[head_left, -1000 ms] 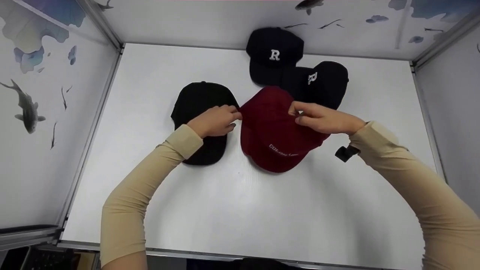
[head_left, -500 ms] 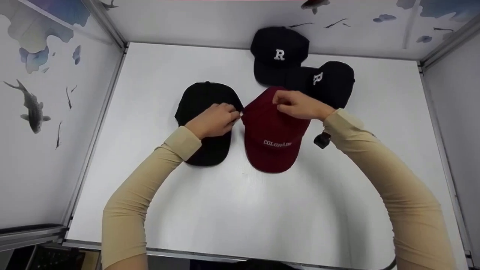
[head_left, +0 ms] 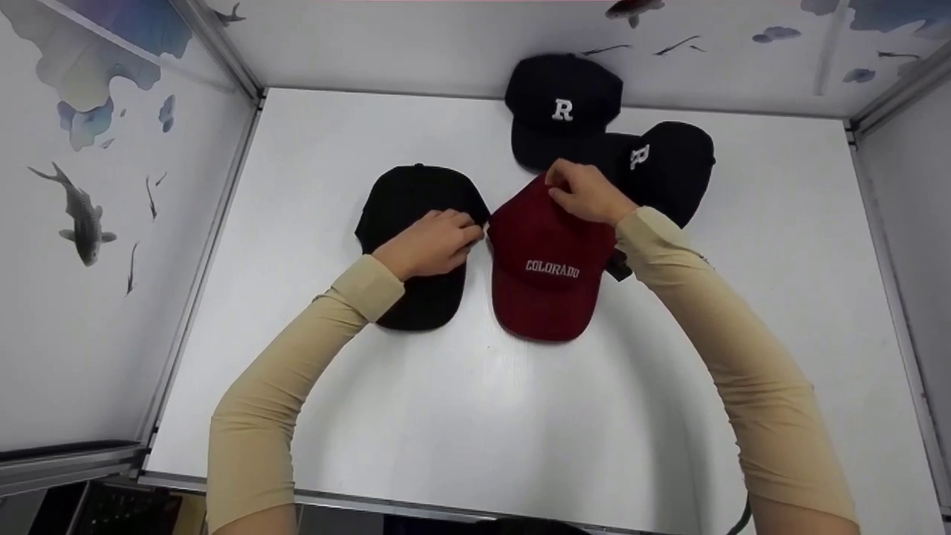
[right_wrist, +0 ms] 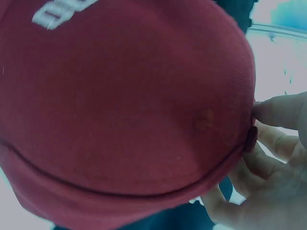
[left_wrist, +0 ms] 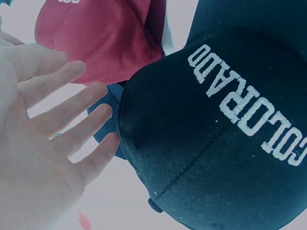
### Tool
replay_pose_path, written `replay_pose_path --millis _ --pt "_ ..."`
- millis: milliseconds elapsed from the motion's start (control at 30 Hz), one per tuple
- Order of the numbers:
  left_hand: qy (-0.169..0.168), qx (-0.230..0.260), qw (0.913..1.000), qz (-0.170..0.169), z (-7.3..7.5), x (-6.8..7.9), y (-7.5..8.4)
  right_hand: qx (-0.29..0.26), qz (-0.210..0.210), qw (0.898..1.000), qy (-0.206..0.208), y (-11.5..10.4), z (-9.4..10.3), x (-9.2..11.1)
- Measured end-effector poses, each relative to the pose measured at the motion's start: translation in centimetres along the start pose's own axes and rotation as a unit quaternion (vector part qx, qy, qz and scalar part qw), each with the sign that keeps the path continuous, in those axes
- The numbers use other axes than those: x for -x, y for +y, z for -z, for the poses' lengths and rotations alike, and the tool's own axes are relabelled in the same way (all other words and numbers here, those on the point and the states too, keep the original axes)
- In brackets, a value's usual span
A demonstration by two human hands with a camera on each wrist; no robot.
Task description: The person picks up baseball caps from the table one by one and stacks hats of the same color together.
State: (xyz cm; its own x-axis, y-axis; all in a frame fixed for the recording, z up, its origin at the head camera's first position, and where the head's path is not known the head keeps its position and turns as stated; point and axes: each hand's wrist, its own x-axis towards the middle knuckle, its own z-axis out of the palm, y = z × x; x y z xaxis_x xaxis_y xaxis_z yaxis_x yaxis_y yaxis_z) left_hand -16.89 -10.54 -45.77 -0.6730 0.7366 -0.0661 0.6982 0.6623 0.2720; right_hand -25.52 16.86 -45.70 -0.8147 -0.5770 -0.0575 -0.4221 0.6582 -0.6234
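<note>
A black baseball cap [head_left: 416, 200] with white COLORADO lettering lies on the left, its brim towards me. My left hand [head_left: 435, 244] is over its right side; in the left wrist view the fingers [left_wrist: 81, 122] are spread, their tips beside the crown. Just to the right is a dark red COLORADO cap [head_left: 553, 245], brim towards me too. At the top of its crown, my right hand [head_left: 587, 192] pinches the fabric by the button [right_wrist: 250, 139], thumb on one side and fingers on the other.
Two navy caps with a white R, one upright cap [head_left: 561, 96] at the back wall and one turned sideways [head_left: 672, 174], sit behind the red cap, whose top overlaps the sideways one's brim. Printed panels enclose the white table [head_left: 475, 423] on the left, back and right.
My right hand has moved left and back to the top of the red cap. The red cap has turned, so its brim now faces me squarely. My left hand stays over the black cap.
</note>
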Motion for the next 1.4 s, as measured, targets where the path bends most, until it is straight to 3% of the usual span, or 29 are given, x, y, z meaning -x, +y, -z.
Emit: replay_pose_path --millis 167,467,800,967,1133,1200,1300,1400 --pt "0.008 0.001 0.9999 -0.006 -0.3 -0.2 0.0 0.018 0.018 1.000 0.018 0.3 1.0 0.6" --pt "-0.004 0.004 0.9999 0.014 -0.5 -0.2 -0.2 0.035 0.047 0.998 0.026 2.0 3.3 3.3" --pt "-0.020 0.012 0.9991 0.037 -0.5 -0.8 0.2 0.063 -0.002 0.996 0.070 5.9 5.9 5.7" --pt "-0.020 0.001 0.9991 0.036 -0.8 -1.2 0.2 0.062 -0.067 0.992 0.091 7.7 7.2 7.3" --pt "-0.015 0.010 0.9995 0.026 -1.1 -1.4 0.0 0.051 -0.193 0.975 0.100 9.7 7.5 8.7" --pt "-0.016 0.015 0.9995 0.022 -1.3 -1.3 0.0 0.023 -0.234 0.967 0.096 10.6 7.4 9.0" --pt "-0.014 0.018 0.9996 0.016 -1.5 -1.4 0.0 -0.069 -0.271 0.955 0.096 11.8 7.3 9.5" --pt "-0.012 0.019 0.9997 0.011 -1.6 -1.7 -0.1 -0.208 -0.292 0.927 0.112 12.8 7.2 9.8"
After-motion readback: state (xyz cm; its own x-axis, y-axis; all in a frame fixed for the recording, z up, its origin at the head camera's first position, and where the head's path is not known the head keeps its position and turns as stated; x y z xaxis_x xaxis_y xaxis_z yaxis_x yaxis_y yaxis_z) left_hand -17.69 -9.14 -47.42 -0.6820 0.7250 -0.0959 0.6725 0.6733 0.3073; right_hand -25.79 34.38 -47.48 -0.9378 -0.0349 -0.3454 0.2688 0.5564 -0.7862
